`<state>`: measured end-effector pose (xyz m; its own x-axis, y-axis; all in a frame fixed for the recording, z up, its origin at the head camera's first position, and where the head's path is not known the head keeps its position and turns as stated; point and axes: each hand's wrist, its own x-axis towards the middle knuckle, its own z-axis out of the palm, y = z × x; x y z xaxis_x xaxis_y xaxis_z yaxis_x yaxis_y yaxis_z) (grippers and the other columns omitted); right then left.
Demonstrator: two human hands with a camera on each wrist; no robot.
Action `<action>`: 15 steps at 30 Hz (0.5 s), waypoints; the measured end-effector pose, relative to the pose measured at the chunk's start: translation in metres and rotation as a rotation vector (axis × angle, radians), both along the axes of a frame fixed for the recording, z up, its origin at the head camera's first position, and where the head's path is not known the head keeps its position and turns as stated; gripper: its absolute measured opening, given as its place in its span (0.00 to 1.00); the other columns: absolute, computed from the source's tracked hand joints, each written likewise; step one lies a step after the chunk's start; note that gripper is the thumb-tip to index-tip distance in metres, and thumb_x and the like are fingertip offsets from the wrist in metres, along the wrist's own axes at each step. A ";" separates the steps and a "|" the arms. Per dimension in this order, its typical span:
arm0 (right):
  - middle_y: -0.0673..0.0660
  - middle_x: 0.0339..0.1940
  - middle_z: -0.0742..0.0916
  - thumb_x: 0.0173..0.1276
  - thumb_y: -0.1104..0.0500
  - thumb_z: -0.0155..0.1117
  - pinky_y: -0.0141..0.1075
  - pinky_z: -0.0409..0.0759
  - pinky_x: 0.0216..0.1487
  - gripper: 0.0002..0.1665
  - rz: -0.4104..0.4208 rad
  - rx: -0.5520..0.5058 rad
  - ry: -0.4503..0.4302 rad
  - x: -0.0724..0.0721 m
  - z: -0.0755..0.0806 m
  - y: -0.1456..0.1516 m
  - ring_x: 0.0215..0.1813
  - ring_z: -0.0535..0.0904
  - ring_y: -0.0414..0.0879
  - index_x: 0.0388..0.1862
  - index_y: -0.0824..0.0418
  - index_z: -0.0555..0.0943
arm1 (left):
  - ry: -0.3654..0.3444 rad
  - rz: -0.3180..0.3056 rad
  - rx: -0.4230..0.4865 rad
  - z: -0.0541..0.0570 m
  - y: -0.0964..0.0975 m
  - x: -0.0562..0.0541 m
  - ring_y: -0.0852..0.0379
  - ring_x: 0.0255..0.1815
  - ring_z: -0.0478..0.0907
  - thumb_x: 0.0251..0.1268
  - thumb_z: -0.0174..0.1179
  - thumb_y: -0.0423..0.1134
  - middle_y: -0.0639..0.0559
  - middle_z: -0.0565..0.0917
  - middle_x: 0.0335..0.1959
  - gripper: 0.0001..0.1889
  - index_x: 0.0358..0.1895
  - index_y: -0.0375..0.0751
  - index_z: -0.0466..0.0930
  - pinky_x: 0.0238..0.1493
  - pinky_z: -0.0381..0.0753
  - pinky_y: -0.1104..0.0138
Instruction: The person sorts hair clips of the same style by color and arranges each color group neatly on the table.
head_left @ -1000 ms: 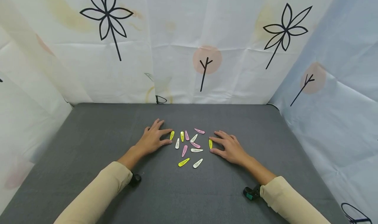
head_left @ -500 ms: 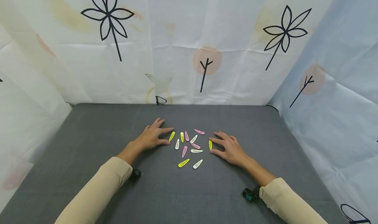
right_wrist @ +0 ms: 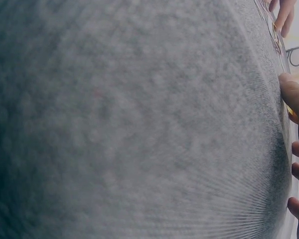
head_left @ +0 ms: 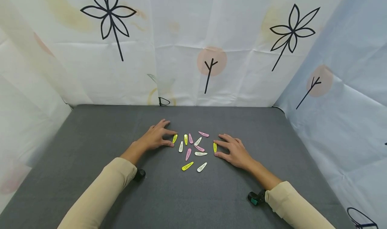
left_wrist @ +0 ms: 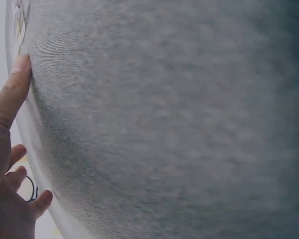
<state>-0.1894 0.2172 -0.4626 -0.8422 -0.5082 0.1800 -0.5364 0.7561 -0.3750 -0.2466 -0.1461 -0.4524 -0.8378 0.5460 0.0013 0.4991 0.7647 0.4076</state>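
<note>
My left hand (head_left: pixel 153 137) has its thumb and index finger at the two ends of a yellow snap hair clip (head_left: pixel 175 138), pinching it against the table at the left side of the group. At the right side, my right hand (head_left: pixel 238 152) pinches another yellow hair clip (head_left: pixel 215 147) end to end between thumb and index finger. The other fingers of both hands are spread. Between the hands lie a yellow clip (head_left: pixel 185 139), a pink clip (head_left: pixel 190 138) and a white clip (head_left: pixel 180 146). The wrist views barely show the clips.
More clips lie loose around the middle: a pink one (head_left: pixel 203 134) at the back, a white one (head_left: pixel 201 153), and nearer a yellow one (head_left: pixel 187 166) and a white one (head_left: pixel 202 167). The grey table (head_left: pixel 181 198) meets patterned cloth walls (head_left: pixel 181 31).
My left thumb and index finger spread off the left yellow clip, which tilted slightly, then came back onto its ends. My right hand has stayed in place on its clip.
</note>
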 end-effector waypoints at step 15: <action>0.65 0.69 0.75 0.64 0.46 0.71 0.64 0.59 0.65 0.32 0.001 -0.017 0.028 0.000 -0.002 -0.002 0.74 0.64 0.62 0.64 0.57 0.81 | 0.122 0.086 0.090 -0.005 -0.060 0.022 0.32 0.76 0.53 0.50 0.76 0.50 0.32 0.65 0.72 0.29 0.57 0.44 0.85 0.60 0.61 0.31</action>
<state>-0.1897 0.2155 -0.4643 -0.8364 -0.5055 0.2117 -0.5473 0.7495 -0.3724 -0.2243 -0.2058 -0.4578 -0.8718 0.4658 0.1516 0.4837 0.7697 0.4166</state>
